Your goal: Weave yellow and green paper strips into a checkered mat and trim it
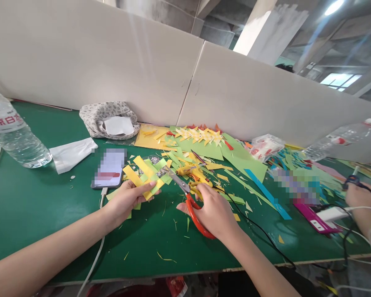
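My left fingers point(146, 187) pinched a paper weave point(146, 171) of crossed yellow and green strips over the green desk point(142, 255). My right fingers point(201, 191) grasped red-handled metal scissors point(184, 186) just beside it. A yellow glue gun point(187, 169) and angular paper scraps point(222, 166) crowded behind.

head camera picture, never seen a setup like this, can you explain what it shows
This single picture comes from a camera worn on a person's head, looking forward and down; no robot is involved. The wearer's bare left hand holds interlaced yellow and green paper strips, the right hand red-handled scissors. On the green table lie paper scraps, a yellow glue gun, a phone and a cloth pouch; a water bottle is at the left. At the far right is another person's hand.
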A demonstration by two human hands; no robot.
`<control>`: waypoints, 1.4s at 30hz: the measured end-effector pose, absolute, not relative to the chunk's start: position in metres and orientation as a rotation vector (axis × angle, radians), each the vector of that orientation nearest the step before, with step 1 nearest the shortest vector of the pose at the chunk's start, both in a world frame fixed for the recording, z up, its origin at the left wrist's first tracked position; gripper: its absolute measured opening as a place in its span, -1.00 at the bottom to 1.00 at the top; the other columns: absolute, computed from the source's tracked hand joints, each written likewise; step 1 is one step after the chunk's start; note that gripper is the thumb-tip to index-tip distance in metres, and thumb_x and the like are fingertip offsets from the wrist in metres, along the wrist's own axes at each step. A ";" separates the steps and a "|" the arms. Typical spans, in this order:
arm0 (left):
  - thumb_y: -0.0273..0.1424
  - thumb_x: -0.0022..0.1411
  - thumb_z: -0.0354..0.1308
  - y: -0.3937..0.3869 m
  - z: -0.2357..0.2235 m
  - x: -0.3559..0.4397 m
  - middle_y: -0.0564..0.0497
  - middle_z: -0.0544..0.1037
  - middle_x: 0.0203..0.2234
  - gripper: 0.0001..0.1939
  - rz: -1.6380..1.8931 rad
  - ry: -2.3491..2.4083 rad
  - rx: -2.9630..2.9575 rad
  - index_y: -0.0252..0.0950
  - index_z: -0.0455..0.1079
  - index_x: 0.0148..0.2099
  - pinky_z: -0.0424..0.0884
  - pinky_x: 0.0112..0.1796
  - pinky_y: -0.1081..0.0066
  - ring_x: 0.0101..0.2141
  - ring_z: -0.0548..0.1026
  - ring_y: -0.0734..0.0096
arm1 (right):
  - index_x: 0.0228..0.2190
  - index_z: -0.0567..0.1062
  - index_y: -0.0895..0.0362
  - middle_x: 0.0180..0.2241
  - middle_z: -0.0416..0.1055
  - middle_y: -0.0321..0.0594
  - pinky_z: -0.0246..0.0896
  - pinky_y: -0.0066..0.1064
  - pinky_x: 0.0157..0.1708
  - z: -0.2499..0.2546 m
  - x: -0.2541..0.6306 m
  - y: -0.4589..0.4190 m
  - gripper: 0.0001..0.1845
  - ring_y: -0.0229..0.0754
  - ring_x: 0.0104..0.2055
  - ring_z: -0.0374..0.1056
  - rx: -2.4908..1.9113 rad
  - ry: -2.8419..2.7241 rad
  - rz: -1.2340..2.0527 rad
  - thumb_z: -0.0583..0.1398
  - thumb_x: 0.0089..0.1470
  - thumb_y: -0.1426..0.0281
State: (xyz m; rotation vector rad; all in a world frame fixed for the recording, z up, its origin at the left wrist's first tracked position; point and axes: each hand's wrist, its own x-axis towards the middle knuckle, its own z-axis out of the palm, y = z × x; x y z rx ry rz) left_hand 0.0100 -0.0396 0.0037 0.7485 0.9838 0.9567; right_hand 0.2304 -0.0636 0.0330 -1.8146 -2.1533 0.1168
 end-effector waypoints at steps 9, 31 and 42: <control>-0.25 -0.05 0.28 -0.045 0.006 0.012 -0.06 0.59 -0.35 -0.66 0.797 1.075 1.062 -0.30 0.43 -0.22 0.41 -0.37 0.44 -0.34 0.53 0.28 | -0.55 0.22 0.09 -0.60 0.24 -0.38 0.05 -0.46 -0.60 0.026 0.232 -0.054 -0.61 -0.30 -0.61 0.14 -1.619 -1.515 0.772 0.21 -0.15 0.07; -0.19 -0.03 0.25 -0.052 0.011 0.017 -0.03 0.60 -0.39 -0.75 0.739 0.966 1.082 -0.25 0.49 -0.33 0.40 -0.38 0.43 -0.39 0.53 0.26 | -0.50 0.29 0.11 -0.45 0.37 -0.29 0.21 -0.36 -0.41 0.027 0.239 -0.045 -0.60 -0.22 -0.44 0.30 -1.575 -1.326 0.657 0.30 -0.27 0.13; -0.19 0.11 0.13 -0.057 0.012 0.016 -0.08 0.55 -0.23 -0.64 0.684 0.943 0.922 -0.31 0.44 -0.12 0.41 -0.30 0.43 -0.31 0.51 0.28 | -0.47 0.30 0.12 -0.51 0.37 -0.32 0.23 -0.35 -0.40 0.024 0.210 -0.061 -0.60 -0.24 -0.49 0.30 -1.504 -1.359 1.054 0.33 -0.32 0.21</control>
